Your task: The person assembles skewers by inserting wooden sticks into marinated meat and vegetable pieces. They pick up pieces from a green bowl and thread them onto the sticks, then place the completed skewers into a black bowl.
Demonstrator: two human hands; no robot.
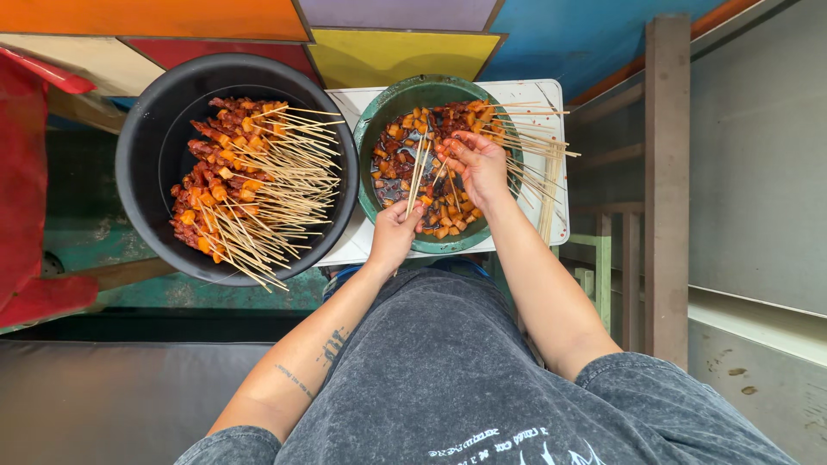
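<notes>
Here the left hand (394, 231) is clamped on a small bundle of bare bamboo skewers (417, 172) standing up over the green basin (372, 129), while the right hand (476, 164) has its fingers pinched together over the marinated meat cubes (444, 215) inside. The sticks look light, stiff and sharp-tipped — best gripped low on the shaft — and the wet cubes likely soft and slippery. Beside it on the white worktop (543, 90), the black tub (146, 146) holds a heap of finished skewers (250, 181).
</notes>
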